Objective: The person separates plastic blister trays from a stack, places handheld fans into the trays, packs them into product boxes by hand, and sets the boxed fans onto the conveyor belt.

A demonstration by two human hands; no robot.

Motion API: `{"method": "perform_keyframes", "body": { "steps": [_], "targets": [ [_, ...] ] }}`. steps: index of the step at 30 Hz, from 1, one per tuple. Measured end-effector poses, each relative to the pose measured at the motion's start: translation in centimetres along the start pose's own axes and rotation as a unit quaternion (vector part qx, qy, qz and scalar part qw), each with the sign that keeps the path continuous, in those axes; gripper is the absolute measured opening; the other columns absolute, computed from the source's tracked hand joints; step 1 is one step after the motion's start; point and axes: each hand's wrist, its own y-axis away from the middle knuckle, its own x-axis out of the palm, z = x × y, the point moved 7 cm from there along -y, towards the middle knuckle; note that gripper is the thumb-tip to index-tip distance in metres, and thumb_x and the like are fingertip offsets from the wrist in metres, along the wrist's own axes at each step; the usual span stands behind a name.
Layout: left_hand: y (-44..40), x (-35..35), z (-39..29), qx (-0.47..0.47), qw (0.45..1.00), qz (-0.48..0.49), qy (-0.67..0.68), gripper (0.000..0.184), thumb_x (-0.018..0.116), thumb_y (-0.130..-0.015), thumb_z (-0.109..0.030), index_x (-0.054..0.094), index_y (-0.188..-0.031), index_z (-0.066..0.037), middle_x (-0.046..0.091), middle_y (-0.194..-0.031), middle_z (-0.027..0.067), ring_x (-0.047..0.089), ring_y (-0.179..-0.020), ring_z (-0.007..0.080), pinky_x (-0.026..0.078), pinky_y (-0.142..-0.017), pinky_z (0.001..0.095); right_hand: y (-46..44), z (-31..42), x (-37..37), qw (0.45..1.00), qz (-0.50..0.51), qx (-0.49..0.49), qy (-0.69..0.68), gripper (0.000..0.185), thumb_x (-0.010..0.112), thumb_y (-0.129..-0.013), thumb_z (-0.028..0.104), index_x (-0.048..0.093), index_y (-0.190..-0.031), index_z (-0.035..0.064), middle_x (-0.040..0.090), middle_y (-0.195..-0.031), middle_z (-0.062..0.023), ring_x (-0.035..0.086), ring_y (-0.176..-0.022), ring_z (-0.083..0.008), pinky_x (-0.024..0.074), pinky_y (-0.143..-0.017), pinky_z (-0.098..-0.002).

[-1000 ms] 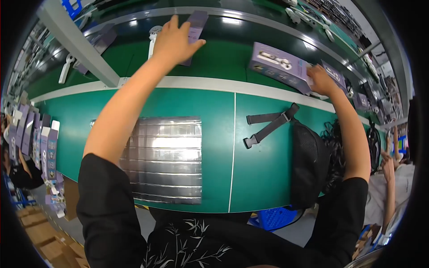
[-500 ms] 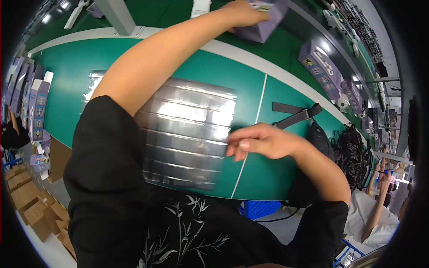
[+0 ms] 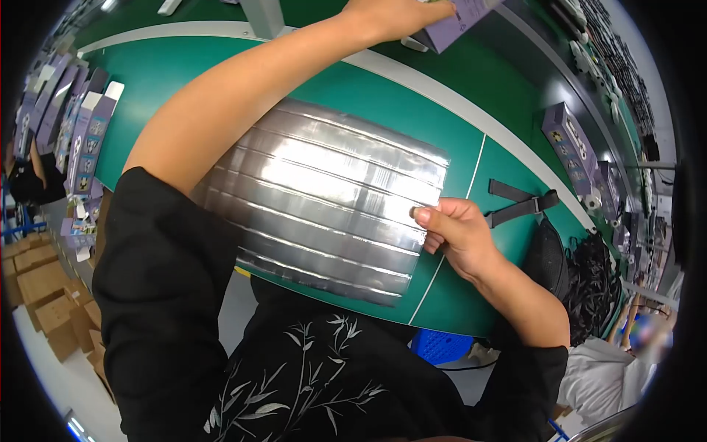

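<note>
At the top edge of the view, my left hand (image 3: 390,16) is closed on a purple box (image 3: 460,26), partly cut off by the frame. My right hand (image 3: 460,234) pinches the right edge of a stack of shiny clear plastic sleeves (image 3: 324,199), thumb on top. The sleeves lie on the green table (image 3: 375,88), and my left forearm covers their far left part. To the right of my right hand rests a dark strap with a buckle (image 3: 519,205).
A black bag (image 3: 545,254) and black straps (image 3: 593,283) lie at the right. Another purple box (image 3: 571,144) stands on the belt beyond the white rail (image 3: 420,82). Purple boxes (image 3: 88,140) are stacked at the left. A person's sleeve (image 3: 596,376) shows lower right.
My right hand has left the box on the right and now pinches the sleeves' edge. My left hand has taken hold of a purple box. The view has turned.
</note>
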Motion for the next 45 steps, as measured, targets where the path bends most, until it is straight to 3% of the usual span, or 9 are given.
{"method": "perform_keyframes", "body": {
  "steps": [7, 15, 17, 24, 28, 34, 39, 43, 45],
  "targets": [
    [-0.5, -2.2, 4.2, -0.041, 0.992, -0.117, 0.011, 0.064, 0.071, -0.077, -0.043, 0.053, -0.119, 0.002, 0.065, -0.105, 0.027, 0.062, -0.102, 0.0402, 0.049, -0.089, 0.0438, 0.8, 1.0, 0.3, 0.994, -0.089, -0.009, 0.067, 0.025, 0.067, -0.092, 0.026, 0.066, -0.078, 0.0044, 0.056, -0.067, 0.001, 0.047, -0.057, -0.0053, 0.0385, -0.052, -0.0231],
    [0.5, -5.3, 5.0, -0.085, 0.989, -0.071, -0.096, 0.067, 0.066, -0.078, -0.047, 0.05, -0.123, -0.001, 0.06, -0.114, 0.0262, 0.061, -0.104, 0.0427, 0.05, -0.09, 0.046, 4.6, 2.0, -9.4, 0.937, -0.188, -0.129, 0.266, 0.031, 0.062, -0.094, 0.033, 0.068, -0.083, 0.0045, 0.06, -0.069, -0.0001, 0.05, -0.058, -0.006, 0.0396, -0.051, -0.0229],
    [0.4, -5.7, 6.3, -0.104, 0.984, -0.029, -0.144, 0.069, 0.064, -0.077, -0.048, 0.047, -0.126, -0.001, 0.057, -0.118, 0.0261, 0.061, -0.103, 0.0433, 0.051, -0.091, 0.0466, 4.7, 4.1, -10.7, 0.945, -0.268, -0.15, 0.115, 0.031, 0.062, -0.094, 0.033, 0.069, -0.087, 0.0043, 0.061, -0.071, 0.0013, 0.051, -0.058, -0.0069, 0.0409, -0.051, -0.0226],
    [0.4, -3.0, 7.1, -0.131, 0.948, 0.104, -0.27, 0.08, 0.07, -0.074, -0.048, 0.042, -0.135, -0.004, 0.051, -0.131, 0.0232, 0.051, -0.122, 0.0392, 0.045, -0.098, 0.0516, 4.1, 13.3, -13.4, 0.885, -0.391, -0.124, 0.219, 0.027, 0.067, -0.089, 0.032, 0.069, -0.088, 0.0046, 0.061, -0.074, 0.0025, 0.052, -0.063, -0.0072, 0.0402, -0.052, -0.0224],
    [0.0, -1.0, 9.4, -0.1, 0.932, 0.09, -0.337, 0.081, 0.069, -0.076, -0.048, 0.044, -0.136, 0.0, 0.05, -0.133, 0.024, 0.05, -0.124, 0.0396, 0.043, -0.1, 0.0528, -0.8, 21.7, -13.4, 0.826, -0.444, -0.238, 0.252, 0.03, 0.068, -0.086, 0.037, 0.069, -0.081, 0.0079, 0.059, -0.069, 0.004, 0.045, -0.056, -0.0071, 0.0333, -0.052, -0.0234],
    [-0.5, -0.7, 9.5, -0.032, 0.887, 0.009, -0.461, 0.072, 0.067, -0.079, -0.041, 0.046, -0.136, -0.001, 0.054, -0.126, 0.0234, 0.053, -0.118, 0.0412, 0.044, -0.097, 0.0544, -15.9, 25.3, -13.3, 0.838, -0.336, -0.167, 0.396, 0.035, 0.066, -0.086, 0.037, 0.069, -0.078, 0.0039, 0.062, -0.068, -0.004, 0.055, -0.059, -0.012, 0.0437, -0.055, -0.0271],
    [-0.4, 0.0, 9.4, -0.012, 0.895, 0.097, -0.435, 0.068, 0.067, -0.079, -0.043, 0.051, -0.133, -0.004, 0.052, -0.133, 0.0268, 0.053, -0.121, 0.0407, 0.044, -0.095, 0.0588, -22.3, 26.0, -15.0, 0.788, -0.332, -0.103, 0.508, 0.035, 0.063, -0.089, 0.036, 0.07, -0.085, 0.0025, 0.066, -0.077, -0.0073, 0.058, -0.065, -0.0119, 0.0467, -0.059, -0.0284],
    [-0.8, -1.0, 8.6, -0.015, 0.934, 0.083, -0.348, 0.058, 0.067, -0.079, -0.041, 0.058, -0.125, -0.007, 0.059, -0.125, 0.0221, 0.06, -0.113, 0.0366, 0.049, -0.091, 0.0529, -22.4, 25.4, -16.0, 0.843, -0.228, -0.115, 0.474, 0.022, 0.058, -0.086, 0.016, 0.069, -0.099, 0.0008, 0.068, -0.092, -0.0129, 0.062, -0.079, -0.0196, 0.0499, -0.07, -0.0338],
    [-1.0, -0.8, 7.8, -0.01, 0.952, 0.098, -0.29, 0.052, 0.068, -0.079, -0.041, 0.063, -0.119, -0.007, 0.066, -0.116, 0.0185, 0.065, -0.105, 0.0338, 0.053, -0.087, 0.0481, -20.9, 24.7, -16.2, 0.691, -0.109, -0.265, 0.664, 0.032, 0.053, -0.078, 0.002, 0.067, -0.106, 0.0016, 0.067, -0.102, -0.0149, 0.062, -0.091, -0.0272, 0.0493, -0.08, -0.037]
  ]
}}
